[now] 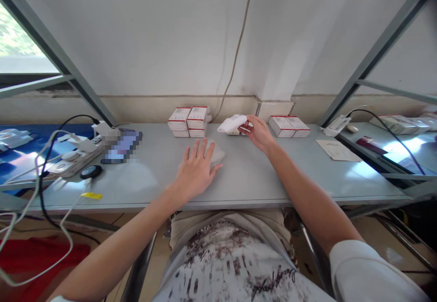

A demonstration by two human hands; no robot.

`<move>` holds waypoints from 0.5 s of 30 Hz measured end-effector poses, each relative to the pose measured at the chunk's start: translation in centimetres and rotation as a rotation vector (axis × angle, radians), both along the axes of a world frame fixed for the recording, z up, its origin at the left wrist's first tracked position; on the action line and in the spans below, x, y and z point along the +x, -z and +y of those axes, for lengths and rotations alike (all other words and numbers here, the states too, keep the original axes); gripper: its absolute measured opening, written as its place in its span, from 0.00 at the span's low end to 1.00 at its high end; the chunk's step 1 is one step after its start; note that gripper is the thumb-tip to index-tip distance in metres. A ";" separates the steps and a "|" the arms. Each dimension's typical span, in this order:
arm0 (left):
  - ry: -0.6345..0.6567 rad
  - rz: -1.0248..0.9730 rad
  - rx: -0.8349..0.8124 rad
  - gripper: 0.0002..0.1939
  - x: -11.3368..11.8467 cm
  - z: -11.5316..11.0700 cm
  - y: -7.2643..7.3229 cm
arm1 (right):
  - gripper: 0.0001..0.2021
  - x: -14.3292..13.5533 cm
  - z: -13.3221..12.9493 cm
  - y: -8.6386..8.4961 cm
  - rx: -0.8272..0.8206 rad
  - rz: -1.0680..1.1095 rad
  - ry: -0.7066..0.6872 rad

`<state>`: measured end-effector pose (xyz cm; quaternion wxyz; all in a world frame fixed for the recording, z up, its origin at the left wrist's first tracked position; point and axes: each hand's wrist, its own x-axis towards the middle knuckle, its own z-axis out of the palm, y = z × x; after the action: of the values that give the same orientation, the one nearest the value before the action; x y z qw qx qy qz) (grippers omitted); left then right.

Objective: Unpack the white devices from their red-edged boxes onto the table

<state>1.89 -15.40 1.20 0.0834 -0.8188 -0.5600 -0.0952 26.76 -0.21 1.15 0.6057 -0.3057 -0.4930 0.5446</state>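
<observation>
My left hand (196, 170) is open, its fingers spread, low over the grey table. Partly hidden beneath its fingers is a pale flat thing (219, 154) whose kind I cannot make out. My right hand (257, 131) grips the right end of a flat white piece (232, 122) between thumb and fingers, tilted near the back of the table. Just below that piece shows the edge of another small white item, mostly hidden. Left of the white piece, white boxes with red edges (188, 122) are stacked two high. More such boxes (288, 126) lie to the right of my right hand.
A phone (122, 146), a power strip (77, 158) with plugs and cables, and a round black device (91, 171) occupy the left side. On the right are a paper sheet (337, 150) and a white plug-like device (336, 125) with a cable. Metal frame posts flank the table (252, 179).
</observation>
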 end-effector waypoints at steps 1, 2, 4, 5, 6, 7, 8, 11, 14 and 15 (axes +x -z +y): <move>0.033 -0.036 -0.018 0.36 -0.2 0.1 0.5 | 0.26 0.0 0.0 0.0 0.002 -0.016 0.006; 0.062 -0.068 -0.048 0.37 -0.4 0.3 0.9 | 0.27 -0.1 -0.1 0.0 0.003 -0.037 0.013; 0.093 -0.116 -0.131 0.38 -0.8 0.5 1.8 | 0.27 -0.2 -0.1 0.0 0.003 -0.078 0.028; 0.097 -0.131 -0.177 0.39 -0.9 0.6 2.1 | 0.28 -0.2 -0.1 0.0 0.002 -0.092 0.031; 0.096 -0.142 -0.218 0.40 -0.9 0.7 2.5 | 0.28 -0.2 -0.1 0.0 0.000 -0.097 0.030; 0.092 -0.148 -0.251 0.41 -0.9 0.7 2.8 | 0.28 -0.3 0.0 0.1 -0.002 -0.095 0.026; 0.086 -0.153 -0.275 0.42 -0.9 0.7 3.0 | 0.28 -0.3 0.0 0.1 -0.005 -0.089 0.023; 0.069 -0.156 -0.321 0.42 -0.6 0.9 3.5 | 0.28 -0.4 0.0 0.1 -0.007 -0.082 0.025; 0.065 -0.156 -0.359 0.39 -0.4 0.9 3.6 | 0.28 -0.3 -0.1 0.2 -0.001 -0.084 0.025; 0.065 -0.155 -0.370 0.38 -0.3 0.9 3.5 | 0.28 -0.3 -0.1 0.1 0.000 -0.077 0.020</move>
<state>1.58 -14.52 -2.32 -0.1149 -0.8280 -0.5460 -0.0560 26.45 -0.28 1.01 0.5916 -0.3315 -0.5128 0.5265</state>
